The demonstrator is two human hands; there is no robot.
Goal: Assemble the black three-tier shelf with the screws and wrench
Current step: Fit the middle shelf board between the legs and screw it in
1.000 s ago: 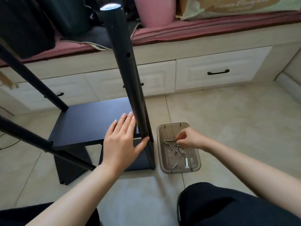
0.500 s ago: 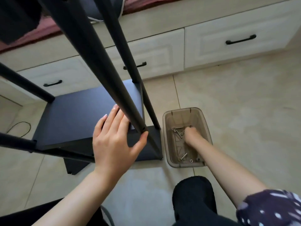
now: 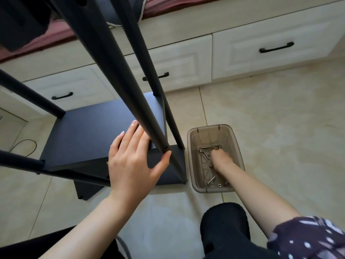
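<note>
**Shelf braced, hand in screw tub**

We see the shelf (image 3: 89, 139) on the floor at 10 o'clock. Our left hand (image 3: 132, 161) rests flat-fingered against its post (image 3: 119, 75). Tub (image 3: 214, 157) at 3 o'clock; right hand (image 3: 222, 159) among screws (image 3: 205, 153), grip hidden, can't tell.

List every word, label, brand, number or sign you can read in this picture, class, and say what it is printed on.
None can be read.
The black shelf, its poles, the clear plastic bin of screws and the drawer fronts carry no visible lettering.
The sleeve has only pale dots, no text.
</note>
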